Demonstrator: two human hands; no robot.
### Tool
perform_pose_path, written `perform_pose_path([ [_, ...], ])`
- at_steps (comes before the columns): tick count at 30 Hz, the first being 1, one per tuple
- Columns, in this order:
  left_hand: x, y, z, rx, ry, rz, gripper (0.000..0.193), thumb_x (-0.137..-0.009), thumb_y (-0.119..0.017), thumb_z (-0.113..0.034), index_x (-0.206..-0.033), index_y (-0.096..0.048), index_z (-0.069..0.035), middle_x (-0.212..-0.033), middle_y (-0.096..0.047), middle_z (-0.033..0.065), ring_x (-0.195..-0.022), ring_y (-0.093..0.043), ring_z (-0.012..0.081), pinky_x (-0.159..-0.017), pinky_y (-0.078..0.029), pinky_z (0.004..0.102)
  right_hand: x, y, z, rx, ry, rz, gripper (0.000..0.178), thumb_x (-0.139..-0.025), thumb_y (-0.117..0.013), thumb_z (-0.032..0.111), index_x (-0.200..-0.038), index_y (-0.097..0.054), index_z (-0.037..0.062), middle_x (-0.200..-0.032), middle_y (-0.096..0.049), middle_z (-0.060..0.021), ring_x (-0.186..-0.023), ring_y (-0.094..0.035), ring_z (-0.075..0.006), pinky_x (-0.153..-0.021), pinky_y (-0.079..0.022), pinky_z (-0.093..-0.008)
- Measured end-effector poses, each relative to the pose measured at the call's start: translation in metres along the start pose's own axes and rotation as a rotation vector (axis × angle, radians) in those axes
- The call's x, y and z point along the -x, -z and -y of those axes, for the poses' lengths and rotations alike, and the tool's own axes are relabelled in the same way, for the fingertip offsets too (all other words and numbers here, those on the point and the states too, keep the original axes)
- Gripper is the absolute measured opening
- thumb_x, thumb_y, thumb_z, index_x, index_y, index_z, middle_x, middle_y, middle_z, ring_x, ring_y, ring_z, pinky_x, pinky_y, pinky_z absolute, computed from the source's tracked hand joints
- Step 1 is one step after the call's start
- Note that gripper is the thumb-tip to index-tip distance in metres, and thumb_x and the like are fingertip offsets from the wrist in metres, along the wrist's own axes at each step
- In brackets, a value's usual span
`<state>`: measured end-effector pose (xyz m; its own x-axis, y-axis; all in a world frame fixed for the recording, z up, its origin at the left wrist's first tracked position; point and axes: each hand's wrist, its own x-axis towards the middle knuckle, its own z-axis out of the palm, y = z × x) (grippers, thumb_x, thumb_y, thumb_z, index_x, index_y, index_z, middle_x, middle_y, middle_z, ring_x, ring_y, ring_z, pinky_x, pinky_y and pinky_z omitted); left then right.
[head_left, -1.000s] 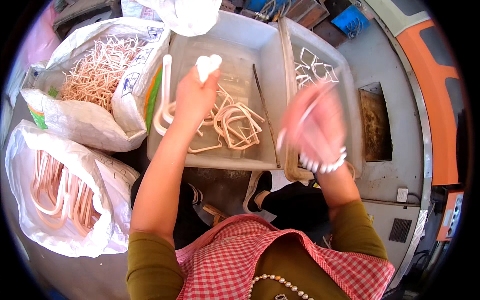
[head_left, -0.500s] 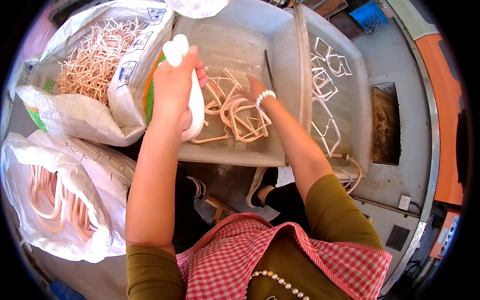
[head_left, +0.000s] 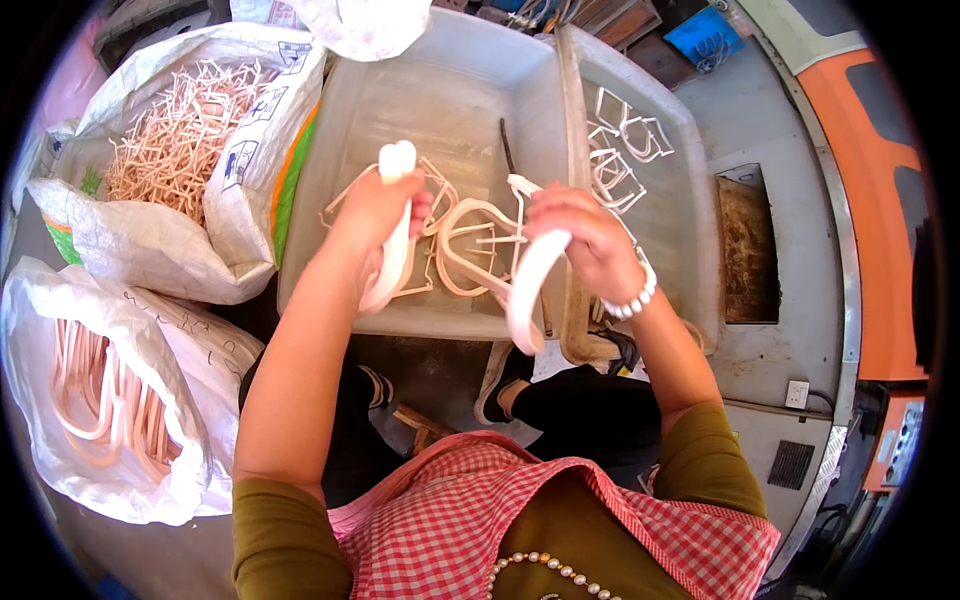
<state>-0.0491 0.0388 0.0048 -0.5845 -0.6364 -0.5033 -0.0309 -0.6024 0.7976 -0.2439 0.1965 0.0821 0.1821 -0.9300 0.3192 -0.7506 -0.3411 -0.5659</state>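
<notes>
Pale curved strips (head_left: 395, 262) are clasped in the left hand (head_left: 372, 212) and a curved band (head_left: 529, 290) in the right hand (head_left: 592, 240). Below and between them, looped pieces (head_left: 445, 250) are held in a tub (head_left: 450, 85)

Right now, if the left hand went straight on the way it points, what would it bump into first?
Probably the far wall of the pale tub, though the left hand might pass over it; its height is unclear.
</notes>
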Motion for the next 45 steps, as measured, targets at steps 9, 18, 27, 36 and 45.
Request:
perform_pose_path([
  [9, 0.027, -0.039, 0.023, 0.204, 0.192, 0.333, 0.047, -0.096, -0.039, -0.051, -0.105, -0.058, -0.008, -0.086, -0.063, 0.0058, -0.075, -0.062, 0.0164, -0.057, -0.049, 0.0272, 0.029, -0.030, 0.075, 0.413, 0.367, 0.235, 0.018, -0.068, -0.062, 0.015, -0.084, -0.062, 0.0065, -0.100, -0.057, -0.0083, -0.112, -0.052, -0.0259, -0.106, -0.036, -0.0445],
  [18, 0.037, -0.049, 0.019, 0.334, 0.096, 0.345, 0.038, -0.091, -0.058, -0.041, -0.104, -0.054, -0.006, -0.095, -0.061, 0.0083, -0.087, -0.061, 0.0186, -0.072, -0.055, 0.0331, 0.029, -0.054, 0.071, 0.375, 0.299, 0.163, 0.024, -0.072, -0.064, 0.010, -0.094, -0.067, 0.0053, -0.111, -0.060, -0.0122, -0.115, -0.052, -0.0298, -0.105, -0.037, -0.0455],
  [27, 0.034, -0.009, -0.009, 0.431, -0.051, 0.396, 0.025, -0.088, -0.067, -0.024, -0.099, -0.053, -0.007, -0.078, -0.058, 0.0035, -0.065, -0.058, 0.0140, -0.060, -0.053, 0.0289, 0.053, -0.015, -0.052, 0.140, -0.504, -0.081, 0.045, -0.077, -0.054, -0.003, -0.122, -0.054, 0.0055, -0.123, -0.054, -0.0196, -0.117, -0.049, -0.0365, -0.101, -0.040, -0.0401],
  [36, 0.028, -0.007, -0.015, 0.621, 0.033, 0.691, 0.028, -0.093, -0.059, -0.032, -0.102, -0.053, -0.007, -0.078, -0.050, 0.0011, -0.066, -0.048, 0.0106, -0.059, -0.046, 0.0271, 0.068, -0.108, -0.101, -0.365, -0.578, -0.186, 0.050, -0.082, -0.062, 0.005, -0.130, -0.047, 0.0019, -0.121, -0.055, -0.0129, -0.112, -0.054, -0.0213, -0.097, -0.043, -0.0334],
  [45, 0.037, -0.007, -0.023, 0.655, 0.009, 0.487, 0.019, -0.087, -0.063, -0.026, -0.087, -0.062, -0.007, -0.068, -0.063, 0.0028, -0.055, -0.061, 0.0133, -0.051, -0.054, 0.0267, 0.064, -0.094, -0.061, 0.043, -0.378, -0.203, 0.048, -0.085, -0.065, 0.014, -0.129, -0.050, 0.0015, -0.141, -0.038, -0.0150, -0.129, -0.039, -0.0243, -0.107, -0.035, -0.0378],
])
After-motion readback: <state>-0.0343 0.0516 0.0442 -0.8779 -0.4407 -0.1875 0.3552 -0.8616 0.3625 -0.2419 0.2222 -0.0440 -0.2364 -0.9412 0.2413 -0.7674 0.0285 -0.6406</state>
